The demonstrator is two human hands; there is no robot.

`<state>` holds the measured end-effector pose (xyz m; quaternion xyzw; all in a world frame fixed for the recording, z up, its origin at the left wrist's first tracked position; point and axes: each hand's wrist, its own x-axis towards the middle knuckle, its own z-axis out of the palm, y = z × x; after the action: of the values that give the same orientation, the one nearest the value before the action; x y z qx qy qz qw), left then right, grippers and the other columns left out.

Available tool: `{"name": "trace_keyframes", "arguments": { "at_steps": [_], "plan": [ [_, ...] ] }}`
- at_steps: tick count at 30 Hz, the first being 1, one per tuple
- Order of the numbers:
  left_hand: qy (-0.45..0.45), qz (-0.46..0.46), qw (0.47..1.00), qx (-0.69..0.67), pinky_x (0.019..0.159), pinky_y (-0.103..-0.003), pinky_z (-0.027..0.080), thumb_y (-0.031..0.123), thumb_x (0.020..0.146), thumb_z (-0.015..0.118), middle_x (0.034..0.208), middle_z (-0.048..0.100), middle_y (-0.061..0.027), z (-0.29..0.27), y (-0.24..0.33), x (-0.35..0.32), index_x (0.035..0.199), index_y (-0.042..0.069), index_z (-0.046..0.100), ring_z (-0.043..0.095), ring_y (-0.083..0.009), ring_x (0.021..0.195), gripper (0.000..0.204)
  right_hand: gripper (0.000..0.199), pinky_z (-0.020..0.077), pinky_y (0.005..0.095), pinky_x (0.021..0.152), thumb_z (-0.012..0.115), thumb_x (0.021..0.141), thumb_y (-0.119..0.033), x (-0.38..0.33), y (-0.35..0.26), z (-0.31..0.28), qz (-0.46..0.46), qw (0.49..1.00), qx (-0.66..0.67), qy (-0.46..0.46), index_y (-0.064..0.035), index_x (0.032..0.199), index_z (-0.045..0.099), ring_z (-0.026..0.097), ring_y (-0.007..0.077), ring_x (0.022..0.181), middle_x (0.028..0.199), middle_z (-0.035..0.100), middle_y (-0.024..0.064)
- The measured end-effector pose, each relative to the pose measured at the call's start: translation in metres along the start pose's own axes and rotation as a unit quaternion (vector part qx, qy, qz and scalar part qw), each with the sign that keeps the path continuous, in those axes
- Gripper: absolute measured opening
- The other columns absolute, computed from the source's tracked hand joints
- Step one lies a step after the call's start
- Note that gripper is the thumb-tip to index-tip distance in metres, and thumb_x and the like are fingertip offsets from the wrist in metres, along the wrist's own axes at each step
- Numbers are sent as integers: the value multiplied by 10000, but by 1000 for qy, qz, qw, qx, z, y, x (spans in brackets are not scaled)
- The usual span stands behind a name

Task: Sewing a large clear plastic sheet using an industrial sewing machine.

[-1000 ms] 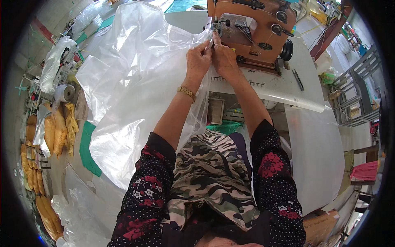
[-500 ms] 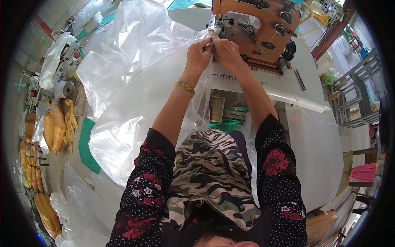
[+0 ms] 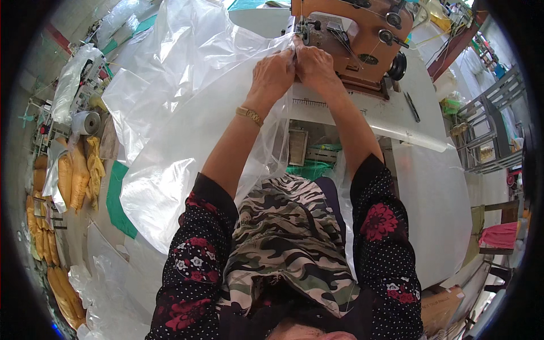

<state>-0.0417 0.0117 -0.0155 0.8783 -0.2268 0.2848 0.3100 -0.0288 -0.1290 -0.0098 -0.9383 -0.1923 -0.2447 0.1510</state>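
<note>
Just changed: right hand and left hand have both crept up toward the presser foot; right index less stretched out. My read: film edge now gets guided tight at the foot by both hands.

Left fingers look closed on the clear plastic film; right fingertips are at its edge, pinch or just press, can't tell. Film edge runs up to the fingertips, bulk spreads left of the left fingers.

Brown sewing machine is just beyond and right of the right fingers. Dark slim hand tool lies well to their right on the white surface.

Vs a second ago: film spread and tool unchanged, view shifted slightly.
</note>
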Motion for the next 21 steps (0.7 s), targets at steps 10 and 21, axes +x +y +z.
{"name": "trace_keyframes", "arguments": {
  "at_steps": [10, 21],
  "plan": [
    [-7, -110, 982, -156, 658, -490, 485, 149, 819, 533, 717, 599, -255, 19, 20, 18, 726, 12, 648, 615, -432, 725, 201, 525, 502, 406, 867, 528, 870, -126, 7, 27, -28, 14, 986, 119, -115, -183, 1388, 460, 636, 317, 961, 1015, 657, 146],
    [-17, -38, 999, 12, 704, -495, 490, 93, 862, 484, 831, 633, -246, 12, 33, -17, 1214, 52, 576, 626, -414, 766, 366, 697, 525, 401, 753, 565, 811, -85, 1, 3, -22, 96, 985, 83, -118, -224, 1460, 351, 678, 289, 746, 869, 670, 159]
  ]
}}
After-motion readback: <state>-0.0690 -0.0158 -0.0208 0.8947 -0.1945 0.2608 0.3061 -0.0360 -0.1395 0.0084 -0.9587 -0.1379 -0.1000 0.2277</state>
